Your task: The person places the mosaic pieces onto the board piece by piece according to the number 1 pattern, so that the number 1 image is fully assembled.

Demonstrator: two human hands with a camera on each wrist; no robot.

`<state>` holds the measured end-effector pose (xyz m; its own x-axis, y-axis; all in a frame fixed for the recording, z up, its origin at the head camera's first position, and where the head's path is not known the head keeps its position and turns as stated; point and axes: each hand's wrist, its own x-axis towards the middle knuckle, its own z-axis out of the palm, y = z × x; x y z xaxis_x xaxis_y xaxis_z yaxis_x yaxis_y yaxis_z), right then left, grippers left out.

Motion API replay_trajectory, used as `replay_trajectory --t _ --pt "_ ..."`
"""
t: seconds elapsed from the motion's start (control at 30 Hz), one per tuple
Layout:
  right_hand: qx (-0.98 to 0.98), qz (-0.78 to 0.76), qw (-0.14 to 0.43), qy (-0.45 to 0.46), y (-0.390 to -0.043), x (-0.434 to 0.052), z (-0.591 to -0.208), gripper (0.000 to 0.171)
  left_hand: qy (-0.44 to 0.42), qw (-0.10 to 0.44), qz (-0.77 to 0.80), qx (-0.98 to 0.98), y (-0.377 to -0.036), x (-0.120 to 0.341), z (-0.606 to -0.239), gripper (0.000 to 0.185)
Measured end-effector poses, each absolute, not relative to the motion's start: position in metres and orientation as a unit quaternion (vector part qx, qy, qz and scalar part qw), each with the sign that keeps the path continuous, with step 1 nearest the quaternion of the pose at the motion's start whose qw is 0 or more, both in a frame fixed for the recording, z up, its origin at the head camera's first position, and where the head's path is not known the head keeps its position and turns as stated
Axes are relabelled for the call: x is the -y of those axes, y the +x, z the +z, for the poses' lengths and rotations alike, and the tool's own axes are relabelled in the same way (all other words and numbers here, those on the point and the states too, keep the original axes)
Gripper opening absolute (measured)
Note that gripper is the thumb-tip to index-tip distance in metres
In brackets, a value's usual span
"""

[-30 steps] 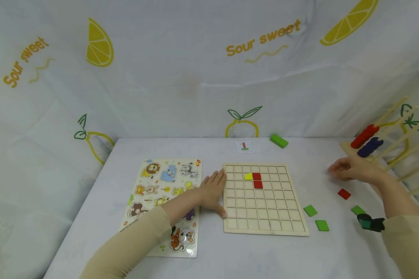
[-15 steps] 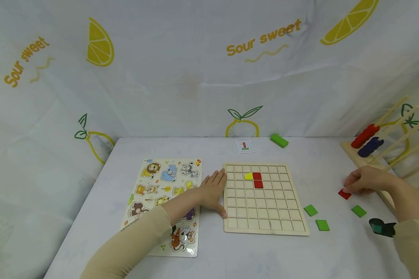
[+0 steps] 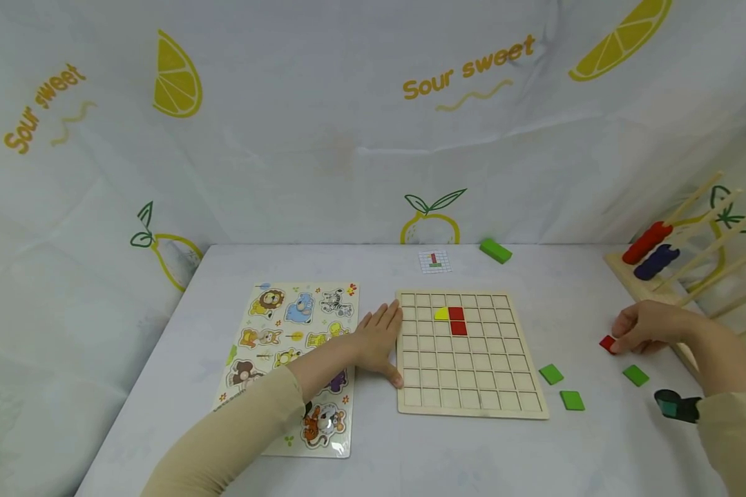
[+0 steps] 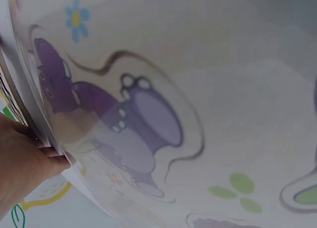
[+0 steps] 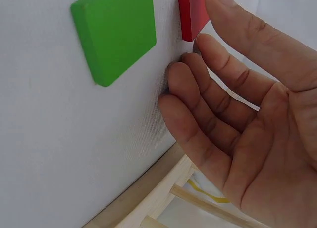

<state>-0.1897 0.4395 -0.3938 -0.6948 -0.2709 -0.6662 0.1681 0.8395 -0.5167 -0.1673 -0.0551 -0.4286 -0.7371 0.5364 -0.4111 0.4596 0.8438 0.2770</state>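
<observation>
My left hand point(image 3: 378, 343) rests flat with fingers spread along the left edge of a wooden grid board point(image 3: 472, 408). Set into the board's upper part are a yellow rounded tile point(image 3: 442, 314) and two red square tiles point(image 3: 458, 328), one below the other. At the right, my right hand point(image 3: 649, 330) has thumb and index finger on a loose red tile point(image 3: 607, 344) at the tabletop, pinching it. The right wrist view shows that red tile point(image 5: 192, 13) at the thumb tip, the other fingers curled beside it. A green tile point(image 5: 116, 35) lies close by.
Loose green tiles point(image 3: 551, 374) lie right of the board. An animal puzzle point(image 3: 329, 449) sits under the left forearm. A small pattern card point(image 3: 435, 261) and a green block point(image 3: 495, 250) are behind the board. A wooden rack point(image 3: 628, 276) with upright pegs stands at the far right.
My right hand has come right and toward me from above the table, down onto the loose red tile. That tile has shifted slightly and turned. The left hand stays where it was.
</observation>
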Motion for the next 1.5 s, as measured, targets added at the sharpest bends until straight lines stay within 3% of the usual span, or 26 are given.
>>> replay_trajectory --t 0.77,1.03,1.5 --pt "-0.896 -0.256 0.362 -0.036 -0.193 -0.431 -0.397 0.028 0.267 0.245 0.080 -0.929 -0.169 0.056 -0.430 0.135" --pt "-0.907 -0.252 0.335 -0.043 -0.191 -0.430 -0.396 0.021 0.272 0.245 0.077 -0.927 -0.169 0.055 -0.428 0.134" --pt "-0.901 -0.299 0.309 -0.057 -0.198 -0.422 -0.400 0.030 0.266 0.247 0.077 -0.929 -0.168 0.055 -0.429 0.134"
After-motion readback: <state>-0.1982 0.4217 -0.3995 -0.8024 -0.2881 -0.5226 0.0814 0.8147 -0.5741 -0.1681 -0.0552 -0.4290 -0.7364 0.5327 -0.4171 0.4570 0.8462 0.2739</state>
